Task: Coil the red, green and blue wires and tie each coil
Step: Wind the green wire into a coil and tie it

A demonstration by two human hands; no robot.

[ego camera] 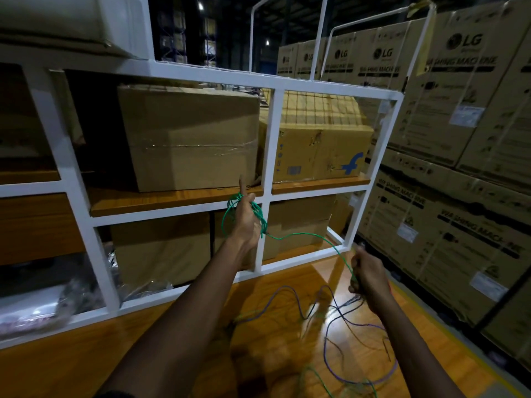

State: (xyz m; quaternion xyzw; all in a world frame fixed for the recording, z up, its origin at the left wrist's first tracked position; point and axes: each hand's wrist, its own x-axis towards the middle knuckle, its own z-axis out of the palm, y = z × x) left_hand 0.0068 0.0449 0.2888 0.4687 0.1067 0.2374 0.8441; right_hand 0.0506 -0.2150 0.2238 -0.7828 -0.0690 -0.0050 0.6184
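Observation:
My left hand is raised in front of the shelf with several loops of the green wire wound around it, index finger pointing up. From that coil the green wire runs right and down to my right hand, which is closed around the strand. Below the right hand the blue wire lies in loose curves on the wooden surface, and more green wire trails at the bottom edge. A short dark reddish strand shows near the right forearm; I cannot tell if it is the red wire.
A white metal shelf frame stands straight ahead, holding cardboard boxes on wooden boards. Stacked washing machine cartons form a wall on the right. Plastic-wrapped items lie at the lower left of the shelf.

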